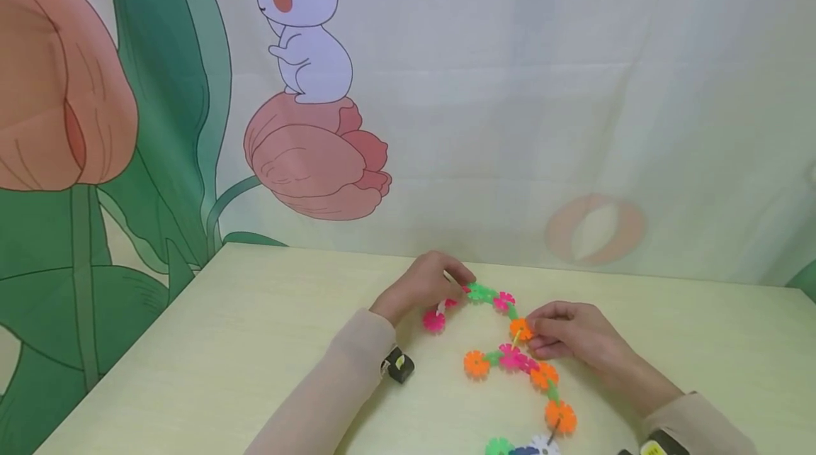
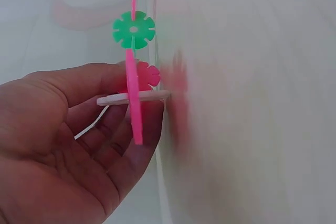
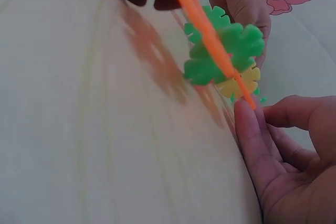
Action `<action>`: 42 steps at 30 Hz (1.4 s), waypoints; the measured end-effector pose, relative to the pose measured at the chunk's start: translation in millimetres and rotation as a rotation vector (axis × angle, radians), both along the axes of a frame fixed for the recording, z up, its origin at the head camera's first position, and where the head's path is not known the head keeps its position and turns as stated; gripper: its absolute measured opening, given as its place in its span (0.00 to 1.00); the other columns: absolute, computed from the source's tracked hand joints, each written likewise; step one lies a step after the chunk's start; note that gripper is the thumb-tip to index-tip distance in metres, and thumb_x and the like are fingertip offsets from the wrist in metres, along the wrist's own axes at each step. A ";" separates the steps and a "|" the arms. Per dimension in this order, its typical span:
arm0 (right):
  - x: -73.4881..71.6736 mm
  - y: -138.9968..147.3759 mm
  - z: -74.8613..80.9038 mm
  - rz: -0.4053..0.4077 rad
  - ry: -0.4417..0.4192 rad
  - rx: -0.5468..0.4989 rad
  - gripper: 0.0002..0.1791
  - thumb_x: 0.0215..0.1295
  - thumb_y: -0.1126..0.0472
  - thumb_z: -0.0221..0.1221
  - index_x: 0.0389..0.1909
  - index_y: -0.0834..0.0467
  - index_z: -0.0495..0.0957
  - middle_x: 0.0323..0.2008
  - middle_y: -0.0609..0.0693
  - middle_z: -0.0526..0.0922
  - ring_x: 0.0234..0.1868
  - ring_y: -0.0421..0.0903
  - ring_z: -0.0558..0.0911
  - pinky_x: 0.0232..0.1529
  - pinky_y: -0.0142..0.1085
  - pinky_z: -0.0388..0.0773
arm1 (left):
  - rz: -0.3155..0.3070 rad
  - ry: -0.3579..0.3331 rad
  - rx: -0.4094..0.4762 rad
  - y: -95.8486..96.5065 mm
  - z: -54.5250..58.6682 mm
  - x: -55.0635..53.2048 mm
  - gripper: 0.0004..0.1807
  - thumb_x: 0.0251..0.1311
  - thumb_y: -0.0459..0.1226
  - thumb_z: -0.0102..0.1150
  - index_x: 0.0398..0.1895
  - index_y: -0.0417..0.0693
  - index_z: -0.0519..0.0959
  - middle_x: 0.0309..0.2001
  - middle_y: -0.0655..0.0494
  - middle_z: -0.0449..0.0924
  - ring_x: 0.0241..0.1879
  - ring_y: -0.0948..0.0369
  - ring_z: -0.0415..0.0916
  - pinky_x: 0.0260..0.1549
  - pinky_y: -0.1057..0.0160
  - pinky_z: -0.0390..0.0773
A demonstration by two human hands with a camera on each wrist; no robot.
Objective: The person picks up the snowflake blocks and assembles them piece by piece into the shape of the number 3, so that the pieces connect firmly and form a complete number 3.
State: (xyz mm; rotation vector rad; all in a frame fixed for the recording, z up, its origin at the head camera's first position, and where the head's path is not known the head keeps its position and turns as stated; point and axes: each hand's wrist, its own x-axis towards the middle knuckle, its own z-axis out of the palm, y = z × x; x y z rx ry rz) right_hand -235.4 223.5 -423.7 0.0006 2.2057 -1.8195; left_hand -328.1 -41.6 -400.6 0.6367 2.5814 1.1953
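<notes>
A curving chain of slotted plastic flower discs lies on the table. Near its far end my left hand pinches a pink disc between thumb and fingers. A white disc and another pink disc, seen edge-on, hang off that end in front of the fingers. Green discs run on from there to a pink one. With its fingertips my right hand holds an orange disc at the bend; the right wrist view shows it edge-on.
The chain's lower branch has orange discs and an orange-tipped side arm. White and green discs reach the bottom edge of the head view. A printed curtain hangs directly behind the pale table.
</notes>
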 end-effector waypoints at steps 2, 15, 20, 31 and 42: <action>0.4 -0.7 -1.0 -0.003 0.006 0.004 0.15 0.76 0.65 0.62 0.53 0.74 0.80 0.37 0.56 0.88 0.36 0.50 0.90 0.43 0.41 0.89 | 0.002 -0.013 0.014 -1.1 -2.3 -1.6 0.15 0.63 0.26 0.67 0.50 0.44 0.91 0.45 0.58 0.89 0.43 0.60 0.80 0.42 0.64 0.81; 2.2 -3.4 0.7 -0.054 -0.013 -0.039 0.18 0.74 0.63 0.67 0.55 0.73 0.80 0.42 0.58 0.89 0.40 0.52 0.92 0.45 0.40 0.88 | 0.022 -0.096 0.066 1.0 -1.9 -0.7 0.16 0.62 0.25 0.70 0.53 0.39 0.89 0.43 0.54 0.89 0.24 0.62 0.74 0.27 0.67 0.77; 1.7 -4.2 0.3 -0.056 -0.020 -0.049 0.17 0.74 0.64 0.66 0.55 0.74 0.80 0.41 0.58 0.89 0.40 0.52 0.91 0.46 0.41 0.88 | 0.021 -0.075 0.048 0.4 -1.4 0.1 0.15 0.62 0.28 0.71 0.52 0.41 0.90 0.43 0.56 0.90 0.37 0.63 0.78 0.40 0.67 0.81; 3.7 -7.6 2.6 -0.072 -0.023 0.000 0.16 0.75 0.67 0.63 0.55 0.75 0.77 0.40 0.58 0.89 0.40 0.51 0.91 0.43 0.40 0.88 | 0.012 -0.063 0.075 4.9 -0.3 4.2 0.11 0.62 0.29 0.73 0.48 0.41 0.91 0.35 0.57 0.89 0.37 0.63 0.81 0.39 0.67 0.81; 1.1 -6.1 0.1 -0.094 -0.031 -0.036 0.17 0.75 0.68 0.62 0.56 0.76 0.75 0.40 0.58 0.88 0.40 0.52 0.91 0.44 0.41 0.88 | -0.030 -0.101 0.086 2.1 -2.8 -1.2 0.19 0.63 0.32 0.75 0.58 0.43 0.88 0.45 0.58 0.89 0.45 0.62 0.82 0.47 0.66 0.81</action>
